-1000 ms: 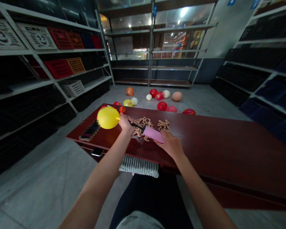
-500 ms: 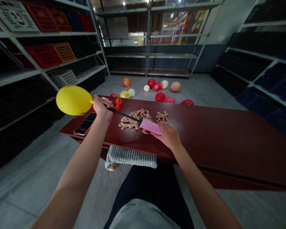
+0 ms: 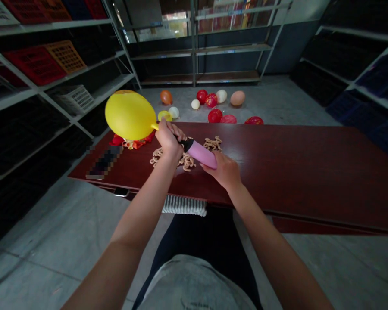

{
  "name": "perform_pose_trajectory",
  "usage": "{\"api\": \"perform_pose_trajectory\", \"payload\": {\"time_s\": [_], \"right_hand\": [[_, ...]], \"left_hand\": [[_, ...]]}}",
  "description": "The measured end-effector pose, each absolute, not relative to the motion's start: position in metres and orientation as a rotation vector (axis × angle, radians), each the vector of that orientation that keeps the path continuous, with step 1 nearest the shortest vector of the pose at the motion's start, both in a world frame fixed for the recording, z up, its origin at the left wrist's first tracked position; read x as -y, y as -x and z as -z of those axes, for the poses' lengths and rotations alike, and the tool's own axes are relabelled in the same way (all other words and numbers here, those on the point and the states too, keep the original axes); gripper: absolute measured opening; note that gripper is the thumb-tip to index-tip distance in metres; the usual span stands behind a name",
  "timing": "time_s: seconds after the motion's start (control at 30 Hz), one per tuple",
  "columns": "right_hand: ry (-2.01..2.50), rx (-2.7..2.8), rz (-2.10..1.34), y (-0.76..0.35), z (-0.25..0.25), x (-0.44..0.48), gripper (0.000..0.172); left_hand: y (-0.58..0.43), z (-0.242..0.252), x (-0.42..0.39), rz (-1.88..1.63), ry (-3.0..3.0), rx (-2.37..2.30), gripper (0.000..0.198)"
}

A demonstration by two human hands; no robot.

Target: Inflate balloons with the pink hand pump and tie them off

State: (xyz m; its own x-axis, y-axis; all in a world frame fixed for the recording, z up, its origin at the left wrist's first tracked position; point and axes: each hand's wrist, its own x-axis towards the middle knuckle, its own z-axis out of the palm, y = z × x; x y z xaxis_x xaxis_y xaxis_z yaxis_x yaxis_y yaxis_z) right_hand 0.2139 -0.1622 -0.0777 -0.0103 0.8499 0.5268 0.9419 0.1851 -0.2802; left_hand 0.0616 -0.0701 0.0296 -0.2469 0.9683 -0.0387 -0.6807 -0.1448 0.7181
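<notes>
A hand balloon pump (image 3: 202, 154) with a pink barrel and black end is held over the table between my two hands. My right hand (image 3: 224, 170) is wrapped round the barrel's near end. At the black end, my left hand (image 3: 170, 137) is closed round the pump and the neck of a yellow balloon (image 3: 129, 114). The balloon is inflated and sticks out to the left of that hand. My left fingers hide where neck and pump meet. Below the pump lie tan, curly balloon-like strands (image 3: 186, 162), with a smaller heap (image 3: 212, 143) beyond.
On the dark red table (image 3: 278, 172), limp red and orange pieces (image 3: 137, 143) and a blurred phone (image 3: 105, 162) lie at the left. Inflated balloons (image 3: 215, 116) rest on the floor beyond. Shelves with crates (image 3: 64, 56) flank the space. A grey ribbed cloth (image 3: 184, 206) hangs at the front edge.
My left hand has come right, close to my right hand, bringing the yellow balloon along. The pump's long black rod, bare before, has slid in. The view has tipped down.
</notes>
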Motion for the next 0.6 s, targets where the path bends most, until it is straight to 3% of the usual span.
{"api": "perform_pose_trajectory", "payload": {"time_s": [0.6], "right_hand": [[1.724, 1.939, 0.368, -0.208, 0.079, 0.165, 0.038]], "left_hand": [[-0.035, -0.012, 0.084, -1.801, -0.383, -0.702, 0.048]]}}
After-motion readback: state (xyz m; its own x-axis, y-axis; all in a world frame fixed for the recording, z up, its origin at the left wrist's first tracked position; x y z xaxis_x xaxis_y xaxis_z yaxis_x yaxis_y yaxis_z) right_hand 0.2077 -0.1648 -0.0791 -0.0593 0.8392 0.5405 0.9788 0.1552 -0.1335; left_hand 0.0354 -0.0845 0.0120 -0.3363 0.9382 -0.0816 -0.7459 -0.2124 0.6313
